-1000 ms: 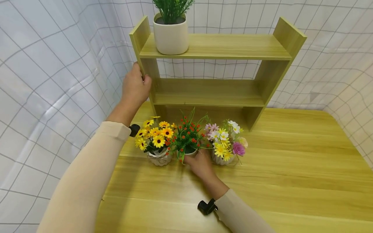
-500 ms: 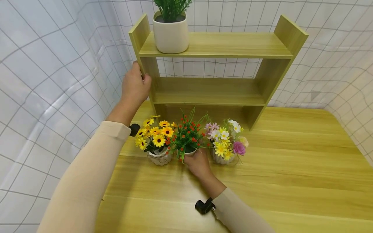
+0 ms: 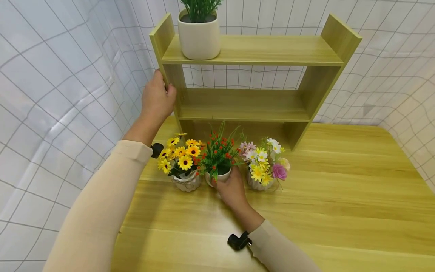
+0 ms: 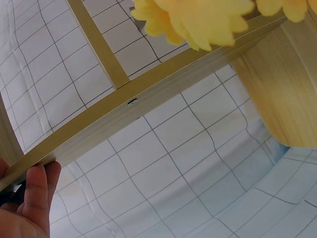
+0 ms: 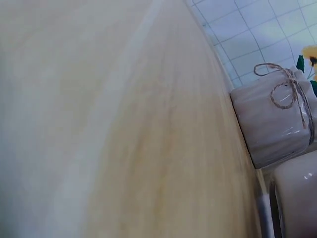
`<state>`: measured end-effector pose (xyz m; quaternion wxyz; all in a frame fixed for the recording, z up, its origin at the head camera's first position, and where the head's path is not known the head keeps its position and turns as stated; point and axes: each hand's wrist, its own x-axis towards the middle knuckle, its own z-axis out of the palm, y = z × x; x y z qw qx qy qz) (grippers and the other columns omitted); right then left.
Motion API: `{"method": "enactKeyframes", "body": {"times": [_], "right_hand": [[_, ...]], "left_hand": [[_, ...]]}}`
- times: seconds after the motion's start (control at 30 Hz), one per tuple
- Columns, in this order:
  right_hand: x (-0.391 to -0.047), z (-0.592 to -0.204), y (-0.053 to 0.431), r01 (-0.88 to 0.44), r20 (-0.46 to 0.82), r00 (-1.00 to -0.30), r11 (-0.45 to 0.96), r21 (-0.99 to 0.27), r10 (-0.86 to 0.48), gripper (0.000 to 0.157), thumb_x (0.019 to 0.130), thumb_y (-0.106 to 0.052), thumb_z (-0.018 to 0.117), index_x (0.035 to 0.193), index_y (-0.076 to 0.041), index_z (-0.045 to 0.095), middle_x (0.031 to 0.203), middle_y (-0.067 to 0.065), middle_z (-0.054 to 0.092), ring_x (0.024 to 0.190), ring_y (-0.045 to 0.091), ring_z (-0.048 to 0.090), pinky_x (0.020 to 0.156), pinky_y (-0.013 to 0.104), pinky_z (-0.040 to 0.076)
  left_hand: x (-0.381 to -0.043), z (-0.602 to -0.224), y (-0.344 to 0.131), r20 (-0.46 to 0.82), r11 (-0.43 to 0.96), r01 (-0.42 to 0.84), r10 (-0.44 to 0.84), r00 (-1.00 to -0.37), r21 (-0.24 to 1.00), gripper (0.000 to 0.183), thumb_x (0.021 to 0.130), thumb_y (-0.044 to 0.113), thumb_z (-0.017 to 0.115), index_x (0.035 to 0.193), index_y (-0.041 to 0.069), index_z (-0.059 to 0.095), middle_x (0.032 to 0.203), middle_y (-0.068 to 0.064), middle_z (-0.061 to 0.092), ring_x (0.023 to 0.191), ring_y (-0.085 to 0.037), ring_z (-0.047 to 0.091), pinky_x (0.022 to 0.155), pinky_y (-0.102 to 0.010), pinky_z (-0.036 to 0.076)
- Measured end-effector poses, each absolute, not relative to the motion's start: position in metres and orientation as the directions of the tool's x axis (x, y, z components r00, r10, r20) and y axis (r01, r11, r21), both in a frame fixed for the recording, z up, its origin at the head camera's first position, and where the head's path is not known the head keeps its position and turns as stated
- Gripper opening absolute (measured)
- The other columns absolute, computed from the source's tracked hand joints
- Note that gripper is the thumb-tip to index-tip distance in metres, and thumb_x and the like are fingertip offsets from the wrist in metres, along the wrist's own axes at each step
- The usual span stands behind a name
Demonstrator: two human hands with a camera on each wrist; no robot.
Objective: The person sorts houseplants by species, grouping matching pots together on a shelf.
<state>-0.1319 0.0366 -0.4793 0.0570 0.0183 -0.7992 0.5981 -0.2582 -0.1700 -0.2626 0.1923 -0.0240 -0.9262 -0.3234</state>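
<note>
In the head view, my left hand (image 3: 158, 96) grips the left side panel of a wooden shelf (image 3: 251, 62), thumb at its front edge. The left wrist view shows its fingers (image 4: 37, 186) bent round the panel (image 4: 99, 116). My right hand (image 3: 232, 189) holds a small white pot (image 3: 222, 177) of green grass with red berries (image 3: 219, 151), thumb at the near side; its far fingers are hidden. In the right wrist view a dark gap shows beneath this pot (image 5: 299, 193). Yellow daisies (image 3: 185, 162) stand at its left, mixed flowers (image 3: 263, 166) at its right.
A white pot with a green plant (image 3: 199, 37) stands on the shelf's top board, at the left. The daisies' white pot (image 5: 275, 119) has a twine bow. Everything stands on a wooden table (image 3: 340, 196), with grid-patterned curtains (image 3: 68, 94) behind and at both sides.
The red-berried plant has shifted slightly left and up in my right hand, and more of its pot shows. My left hand keeps its grip on the shelf.
</note>
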Motion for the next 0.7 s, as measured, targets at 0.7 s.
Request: {"method": "enactKeyframes", "body": {"times": [0.7], "right_hand": [[-0.093, -0.440, 0.040, -0.194, 0.217, -0.975, 0.288, -0.938, 0.050, 0.069, 0.080, -0.022, 0.081, 0.137, -0.007, 0.047, 0.123, 0.011, 0.058, 0.106, 0.024, 0.060, 0.084, 0.041, 0.053]], "left_hand": [[-0.258, -0.262, -0.169, 0.369, 0.789, 0.161, -0.088, -0.925, 0.593, 0.037, 0.101, 0.020, 0.041, 0.131, -0.001, 0.045, 0.121, -0.023, 0.061, 0.109, -0.037, 0.060, 0.091, -0.049, 0.049]]}}
